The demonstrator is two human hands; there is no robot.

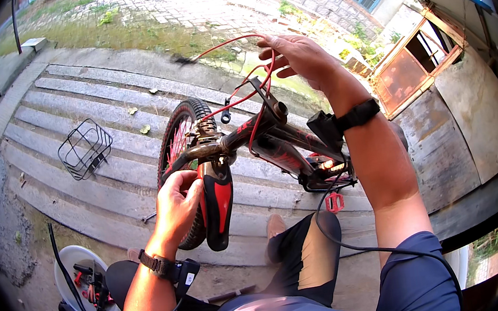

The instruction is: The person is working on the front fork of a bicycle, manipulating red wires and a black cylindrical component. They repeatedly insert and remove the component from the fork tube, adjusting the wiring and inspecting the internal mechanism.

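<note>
A black-and-red bicycle frame (285, 151) stands tilted in front of me, with its front wheel (191, 110) to the left. My left hand (178, 203) is closed around the dark front fork (185, 158), its thumb beside the black-and-red mudguard (222, 201). Higher up, my right hand (299, 57) has its fingers at a loop of red cable (234, 39), which seems to run between them. The cable's far end is blurred, to the left. From the loop, red cable drops to the head tube (243, 133). The fingers' exact hold is partly hidden.
A black wire basket (84, 150) lies on the slatted concrete at the left. Beside my left leg stands a white bucket (70, 254) with red and black parts inside. A red pedal (334, 202) sticks out near my right knee. Rusty panels (407, 85) border the right side.
</note>
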